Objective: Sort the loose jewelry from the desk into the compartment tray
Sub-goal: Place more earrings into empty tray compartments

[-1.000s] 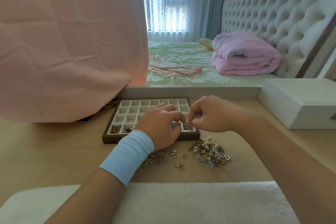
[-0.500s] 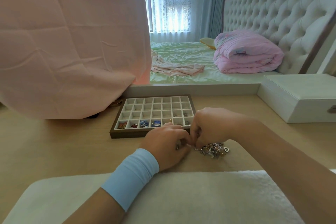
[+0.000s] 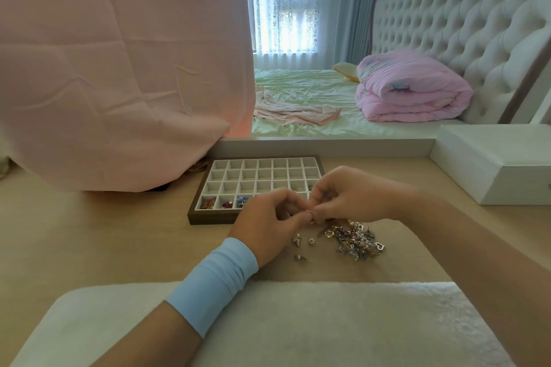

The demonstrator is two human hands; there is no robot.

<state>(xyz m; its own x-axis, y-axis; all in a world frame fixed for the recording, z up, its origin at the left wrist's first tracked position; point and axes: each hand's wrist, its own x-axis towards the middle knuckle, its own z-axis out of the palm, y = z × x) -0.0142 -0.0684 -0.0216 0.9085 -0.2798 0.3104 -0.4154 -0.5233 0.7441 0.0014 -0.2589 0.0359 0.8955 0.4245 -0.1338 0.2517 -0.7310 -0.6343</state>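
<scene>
In the head view, both hands are meeting just in front of the compartment tray [image 3: 208, 218], above the tabletop [image 3: 89, 232]. The left hand [image 3: 268, 225], wearing a light blue wristband [image 3: 214, 280], is curling its fingers [image 3: 293, 198] inward, and the right hand [image 3: 354, 197] is doing the same from the other side. Between them the fingertips of both hands are pinching a small ring [image 3: 309, 213] (silver-looking, too small to make out further). The ring is being held off the tabletop, just beside the tray's near right corner and above the left edge of the jewelry pile [image 3: 354, 241].

The pile is lying on the tabletop just below the right hand, a tangle of gold and silver pieces with a heart-shaped one at its right edge. A few single pieces [image 3: 311, 241] are lying apart from it to the left, near the left hand's heel.

The tray is sitting flat, a dark frame around pale square compartments. In its front row the three leftmost compartments are holding small items: two reddish ones [image 3: 208, 203] and a blue one [image 3: 242, 199]. The hands are hiding the near right part of the tray.

A fluffy white mat [image 3: 298, 322] is lying at the near edge under both forearms. A pink cloth [image 3: 119, 68] is hanging over something at the left, a white box [image 3: 507, 164] is sitting at the right, and a bed [image 3: 313, 92] with a folded pink quilt [image 3: 411, 89] is lying beyond.
</scene>
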